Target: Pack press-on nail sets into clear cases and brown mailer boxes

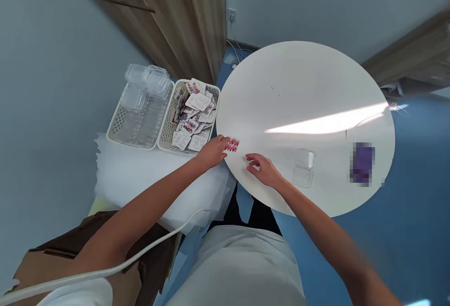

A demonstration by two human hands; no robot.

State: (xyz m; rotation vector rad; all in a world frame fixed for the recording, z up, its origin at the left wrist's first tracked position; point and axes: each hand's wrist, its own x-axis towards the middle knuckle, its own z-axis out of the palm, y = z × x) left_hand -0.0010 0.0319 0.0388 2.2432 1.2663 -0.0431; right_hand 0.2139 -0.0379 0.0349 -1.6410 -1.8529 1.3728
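Note:
My left hand [213,150] grips the near-left edge of a small card of red press-on nails [232,145], held at the rim of the round white table [309,76]. The nails sit in two rows; part of the card is hidden behind my fingers. To the right of it, my right hand [262,167] hovers over the table with fingers apart and nothing in them. Beyond my right hand lies a clear plastic case [304,169], its lid unfolded flat.
Left of the table stand a white basket [160,139] of printed nail cards [197,114] and another basket [116,123] of clear plastic cases [144,114]. A blurred purple object [363,163] lies at the table's right. A white cable [140,252] crosses near my left arm.

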